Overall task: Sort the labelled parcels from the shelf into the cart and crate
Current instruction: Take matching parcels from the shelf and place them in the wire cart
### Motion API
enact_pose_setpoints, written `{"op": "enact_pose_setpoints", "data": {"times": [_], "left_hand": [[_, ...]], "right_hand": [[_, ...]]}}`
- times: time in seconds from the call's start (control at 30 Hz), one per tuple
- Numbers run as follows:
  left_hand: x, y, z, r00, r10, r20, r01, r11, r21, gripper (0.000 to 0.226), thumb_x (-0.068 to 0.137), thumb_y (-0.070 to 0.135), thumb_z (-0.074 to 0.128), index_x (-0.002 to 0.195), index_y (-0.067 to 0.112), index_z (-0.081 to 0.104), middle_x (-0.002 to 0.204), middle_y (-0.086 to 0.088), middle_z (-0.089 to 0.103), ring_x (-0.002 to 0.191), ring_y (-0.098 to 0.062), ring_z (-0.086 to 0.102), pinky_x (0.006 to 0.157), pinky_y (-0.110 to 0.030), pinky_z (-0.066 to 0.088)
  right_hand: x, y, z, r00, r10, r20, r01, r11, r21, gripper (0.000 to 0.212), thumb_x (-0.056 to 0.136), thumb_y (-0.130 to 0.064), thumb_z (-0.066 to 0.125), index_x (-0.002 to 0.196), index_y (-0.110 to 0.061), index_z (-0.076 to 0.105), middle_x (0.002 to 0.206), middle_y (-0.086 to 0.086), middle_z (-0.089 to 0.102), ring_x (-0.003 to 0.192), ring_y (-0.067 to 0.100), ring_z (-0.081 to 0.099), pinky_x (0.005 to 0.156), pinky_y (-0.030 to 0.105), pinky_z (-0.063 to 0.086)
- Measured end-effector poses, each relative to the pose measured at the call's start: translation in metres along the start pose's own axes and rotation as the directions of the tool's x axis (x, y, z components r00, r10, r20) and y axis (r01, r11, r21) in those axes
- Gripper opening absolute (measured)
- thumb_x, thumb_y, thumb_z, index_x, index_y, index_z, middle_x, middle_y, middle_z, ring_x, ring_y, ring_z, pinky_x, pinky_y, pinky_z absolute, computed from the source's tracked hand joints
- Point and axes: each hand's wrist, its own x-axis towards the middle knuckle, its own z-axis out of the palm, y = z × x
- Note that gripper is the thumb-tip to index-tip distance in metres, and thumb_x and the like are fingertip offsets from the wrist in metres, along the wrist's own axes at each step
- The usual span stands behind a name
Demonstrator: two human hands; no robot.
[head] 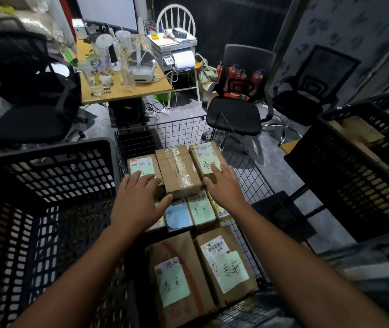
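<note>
A black wire-mesh cart (247, 162) in front of me holds several brown cardboard parcels with green handwritten labels. Three lie side by side at its far end: a left parcel (141, 168), a taped middle parcel (177, 171) and a right parcel (206, 159). My left hand (136, 200) rests flat with spread fingers on the left parcel, thumb toward the middle one. My right hand (224, 183) lies flat on the right parcel, its fingers covering part of the label. Two larger labelled parcels (226, 266) lie at the cart's near end. A black perforated plastic crate (46, 185) stands to the left.
Another black crate (366, 162) with wooden pieces sits on the right. Beyond the cart are a cluttered wooden desk (127, 91), black office chairs (238, 110), a label printer (179, 55) on a white chair and red fire extinguishers (236, 74).
</note>
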Motion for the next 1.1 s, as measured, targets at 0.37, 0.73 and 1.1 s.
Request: {"op": "enact_pose_setpoints", "data": {"times": [0.37, 0.73, 1.1], "left_hand": [[-0.072, 0.03, -0.022, 0.985, 0.146, 0.091, -0.119, 0.961, -0.25, 0.073, 0.098, 0.067, 0.046, 0.159, 0.031, 0.032, 0.168, 0.003, 0.028, 0.158, -0.026, 0.008, 0.127, -0.05, 0.003], [-0.198, 0.099, -0.029, 0.867, 0.498, -0.009, -0.421, 0.722, -0.549, 0.073, 0.097, 0.068, 0.041, 0.155, 0.024, 0.042, 0.163, 0.001, 0.035, 0.155, -0.028, 0.014, 0.126, -0.053, 0.017], [-0.286, 0.2, -0.011, 0.65, 0.753, 0.102, -0.518, 0.537, -0.666, 0.087, 0.086, 0.078, 0.035, 0.153, 0.024, 0.044, 0.16, 0.004, 0.038, 0.153, -0.025, 0.022, 0.124, -0.048, 0.025]], "right_hand": [[-0.177, -0.013, -0.041, 0.976, 0.104, -0.19, -0.095, 0.994, 0.058, 0.066, 0.103, -0.061, 0.041, 0.161, -0.035, 0.026, 0.171, 0.003, 0.016, 0.159, 0.026, 0.003, 0.126, 0.044, 0.005], [-0.414, 0.002, -0.013, 0.801, 0.425, -0.421, -0.376, 0.905, 0.197, 0.083, 0.091, -0.078, 0.026, 0.159, -0.032, 0.035, 0.168, -0.002, 0.029, 0.157, 0.019, 0.016, 0.128, 0.042, 0.014], [-0.597, 0.046, -0.015, 0.476, 0.666, -0.575, -0.591, 0.726, 0.351, 0.06, 0.101, -0.051, 0.048, 0.156, -0.026, 0.041, 0.164, 0.001, 0.035, 0.156, 0.022, 0.016, 0.123, 0.036, 0.015]]}}
